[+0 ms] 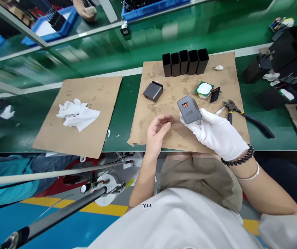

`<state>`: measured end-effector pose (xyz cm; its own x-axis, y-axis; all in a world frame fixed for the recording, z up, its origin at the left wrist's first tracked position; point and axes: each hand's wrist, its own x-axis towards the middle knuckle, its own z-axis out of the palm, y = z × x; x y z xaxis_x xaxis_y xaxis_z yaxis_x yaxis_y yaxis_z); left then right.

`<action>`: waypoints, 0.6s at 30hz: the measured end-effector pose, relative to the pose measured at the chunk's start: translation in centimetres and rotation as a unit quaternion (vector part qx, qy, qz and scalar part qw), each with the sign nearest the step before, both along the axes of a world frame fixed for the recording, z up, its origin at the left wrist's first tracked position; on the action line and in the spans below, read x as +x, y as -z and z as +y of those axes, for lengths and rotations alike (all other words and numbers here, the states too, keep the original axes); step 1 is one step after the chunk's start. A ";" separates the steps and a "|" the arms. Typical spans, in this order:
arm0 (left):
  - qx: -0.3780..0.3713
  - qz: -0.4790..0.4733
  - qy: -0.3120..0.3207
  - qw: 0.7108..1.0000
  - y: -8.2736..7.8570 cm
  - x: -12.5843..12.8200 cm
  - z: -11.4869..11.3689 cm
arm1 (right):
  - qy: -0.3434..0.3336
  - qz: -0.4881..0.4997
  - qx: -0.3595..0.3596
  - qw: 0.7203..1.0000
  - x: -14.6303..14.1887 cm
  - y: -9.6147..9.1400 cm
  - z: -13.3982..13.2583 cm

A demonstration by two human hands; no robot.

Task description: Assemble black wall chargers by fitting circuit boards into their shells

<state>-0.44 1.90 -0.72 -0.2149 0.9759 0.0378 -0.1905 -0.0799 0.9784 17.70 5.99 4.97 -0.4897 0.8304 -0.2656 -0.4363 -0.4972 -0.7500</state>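
Observation:
My right hand (216, 135), in a white glove, grips a grey box-shaped plastic housing (189, 110) with a small orange-and-black patch on its upper face. Bare and loosely curved, my left hand (159, 130) is just left of that housing over the cardboard sheet (173, 133); nothing shows in it. A second dark grey housing (153, 91) lies further up the sheet. To its right are a green circuit board with a white pad (204, 89) and a small black plate (215, 94). Pliers with black-and-yellow handles (252, 119) rest beside my gloved hand.
Several black open-ended sleeves (183, 62) stand in a row at the sheet's back. Dark housings (288, 62) are stacked at the right. White crumpled cloths (77, 113) lie on another cardboard sheet (91, 91) at left. Metal poles (60, 214) extend below the table's front edge.

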 end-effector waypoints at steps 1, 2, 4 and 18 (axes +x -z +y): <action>0.001 -0.004 0.000 1.000 0.0 0.0 0.0 | -0.001 0.002 -0.005 1.000 0.0 0.0 -0.1; 0.002 -0.007 0.000 1.000 0.1 -0.1 0.0 | 0.002 0.001 -0.006 1.000 0.0 0.0 -0.1; 0.002 -0.012 0.003 1.000 0.1 -0.1 0.0 | 0.009 -0.010 -0.002 1.000 0.0 -0.1 -0.2; -0.020 0.000 0.019 1.000 -0.6 0.4 -0.9 | -0.074 -0.163 0.096 0.979 3.7 -1.8 2.4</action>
